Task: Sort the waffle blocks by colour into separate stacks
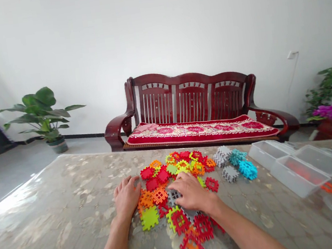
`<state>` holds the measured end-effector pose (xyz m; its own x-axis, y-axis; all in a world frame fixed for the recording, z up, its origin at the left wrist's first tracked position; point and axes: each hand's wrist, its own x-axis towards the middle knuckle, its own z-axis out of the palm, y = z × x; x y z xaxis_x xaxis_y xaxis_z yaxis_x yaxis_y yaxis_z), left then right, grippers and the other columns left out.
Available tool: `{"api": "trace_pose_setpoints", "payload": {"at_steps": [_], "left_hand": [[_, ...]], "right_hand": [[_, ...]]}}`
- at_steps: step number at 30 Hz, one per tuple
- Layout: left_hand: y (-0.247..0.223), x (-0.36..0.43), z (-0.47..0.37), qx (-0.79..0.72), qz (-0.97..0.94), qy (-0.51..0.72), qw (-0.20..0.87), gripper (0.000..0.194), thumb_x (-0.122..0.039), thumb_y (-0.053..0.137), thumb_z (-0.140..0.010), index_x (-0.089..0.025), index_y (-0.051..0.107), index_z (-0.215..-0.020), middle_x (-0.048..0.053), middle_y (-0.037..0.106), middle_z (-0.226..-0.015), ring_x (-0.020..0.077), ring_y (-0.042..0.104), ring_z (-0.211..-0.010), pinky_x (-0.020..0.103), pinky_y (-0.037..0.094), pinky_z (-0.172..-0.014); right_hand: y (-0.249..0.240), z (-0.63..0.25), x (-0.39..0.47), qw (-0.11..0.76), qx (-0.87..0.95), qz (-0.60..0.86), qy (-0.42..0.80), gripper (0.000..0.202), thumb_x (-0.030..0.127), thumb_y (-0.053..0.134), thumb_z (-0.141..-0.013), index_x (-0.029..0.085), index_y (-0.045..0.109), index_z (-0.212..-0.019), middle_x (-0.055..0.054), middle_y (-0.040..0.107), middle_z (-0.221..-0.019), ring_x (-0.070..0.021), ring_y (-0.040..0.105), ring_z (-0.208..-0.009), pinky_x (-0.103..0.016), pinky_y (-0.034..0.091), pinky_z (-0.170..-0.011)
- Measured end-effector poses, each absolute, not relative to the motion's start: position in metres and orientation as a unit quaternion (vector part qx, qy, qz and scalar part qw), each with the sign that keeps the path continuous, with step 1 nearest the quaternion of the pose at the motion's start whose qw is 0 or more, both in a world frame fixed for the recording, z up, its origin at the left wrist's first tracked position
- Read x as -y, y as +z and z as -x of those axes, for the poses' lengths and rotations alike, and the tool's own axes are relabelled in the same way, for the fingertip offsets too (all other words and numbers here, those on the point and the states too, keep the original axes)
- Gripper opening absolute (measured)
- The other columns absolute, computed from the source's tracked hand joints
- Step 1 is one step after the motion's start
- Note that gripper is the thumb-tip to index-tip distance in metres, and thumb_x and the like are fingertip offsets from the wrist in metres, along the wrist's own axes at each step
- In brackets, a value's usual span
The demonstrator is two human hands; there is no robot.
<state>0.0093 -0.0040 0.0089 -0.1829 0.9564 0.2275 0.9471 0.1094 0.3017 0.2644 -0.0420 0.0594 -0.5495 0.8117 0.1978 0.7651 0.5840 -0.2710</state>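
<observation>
A spread pile of flat plastic interlocking tiles with notched edges lies before me. My right hand [190,191] reaches into its middle, with thumb and forefinger on a grey windowed tile [173,197]. At the pile's left edge, my left hand [128,195] rests on the table, its fingers loosely bent and holding nothing. Between the hands are an orange windowed tile [159,195] and red tiles. A solid lime-green tile [150,218] lies nearer to me, as does a red windowed tile [192,248]. My right hand hides part of the pile.
Right of the pile stand stacks of grey tiles [230,173] and blue tiles [247,169]. Clear plastic boxes [303,177] sit farther right, one with red pieces inside. An orange tile [328,188] lies beside them. Beyond the cloth-covered table [74,220] is a wooden bench [192,100].
</observation>
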Motion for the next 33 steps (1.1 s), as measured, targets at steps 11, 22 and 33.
{"api": "trace_pose_setpoints", "payload": {"at_steps": [11,22,33], "left_hand": [[0.011,0.005,-0.010,-0.746,-0.640,0.184,0.010,0.040,-0.036,0.039,-0.092,-0.029,0.066,-0.121,0.007,0.059,-0.136,0.0253,0.055,-0.121,0.042,0.034,-0.106],[0.007,0.003,-0.008,-0.743,-0.642,0.189,0.011,0.040,-0.036,0.040,-0.092,-0.029,0.065,-0.123,0.007,0.058,-0.137,0.0264,0.054,-0.122,0.042,0.034,-0.106],[0.001,-0.001,-0.005,-0.743,-0.644,0.181,0.003,0.041,-0.038,0.040,-0.092,-0.029,0.064,-0.124,0.007,0.058,-0.138,0.0264,0.053,-0.125,0.043,0.033,-0.108]], "right_hand": [[0.055,-0.258,0.044,0.110,0.890,0.438,0.060,0.048,0.033,0.072,-0.073,0.027,0.062,-0.120,-0.003,0.070,-0.106,-0.0239,0.052,-0.103,-0.036,0.038,-0.089],[0.044,-0.333,0.050,0.309,0.757,0.568,0.094,0.060,0.015,0.061,-0.071,0.025,0.058,-0.130,-0.005,0.066,-0.121,-0.0231,0.057,-0.111,-0.040,0.042,-0.102],[-0.001,-0.372,0.049,0.383,0.727,0.570,0.033,0.065,0.005,0.048,-0.064,0.019,0.060,-0.126,-0.008,0.063,-0.128,-0.0230,0.053,-0.121,-0.042,0.038,-0.111]]}}
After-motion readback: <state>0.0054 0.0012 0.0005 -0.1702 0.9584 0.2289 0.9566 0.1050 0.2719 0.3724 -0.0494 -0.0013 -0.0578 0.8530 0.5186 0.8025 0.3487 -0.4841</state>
